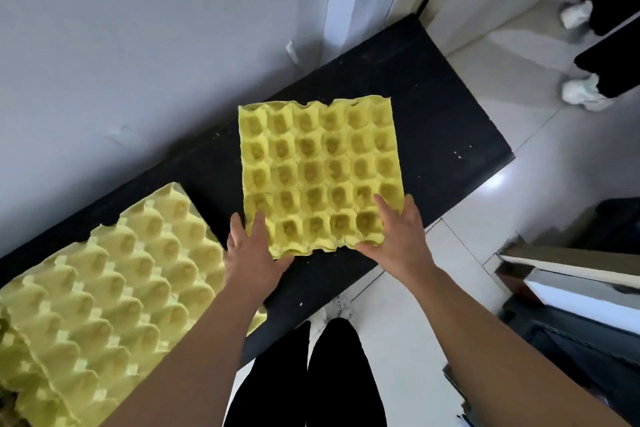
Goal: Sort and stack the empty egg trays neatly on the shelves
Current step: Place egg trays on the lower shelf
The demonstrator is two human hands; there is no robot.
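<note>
A single yellow egg tray (320, 173) is over the middle of the black surface (440, 107), cups facing up, held by its near edge. The left hand (252, 253) clamps the near left corner and the right hand (394, 236) the near right corner, fingers reaching over the top of the last row of cups. Two hands on one edge make sense for moulded pulp: it is light but floppy, and a grip at both corners keeps the sheet flat and square. Whether the tray's far edge already rests on the surface or hangs just above it cannot be told.

To the left, on the same surface and partly hidden by the left forearm, lies a stack of trays (104, 288) turned the other way, domes up. Its lower trays jut out unevenly at the near left. So the held tray looks like the start of a separate, cups-up group, kept well apart from that pile — a sorting step by orientation, as I read it.

The surface runs along a pale wall (138, 28), and the tray sits skewed to its long edge. The next move probably calls for squaring the tray to the wall before letting go, since later trays nest only if the first lies true.
</note>
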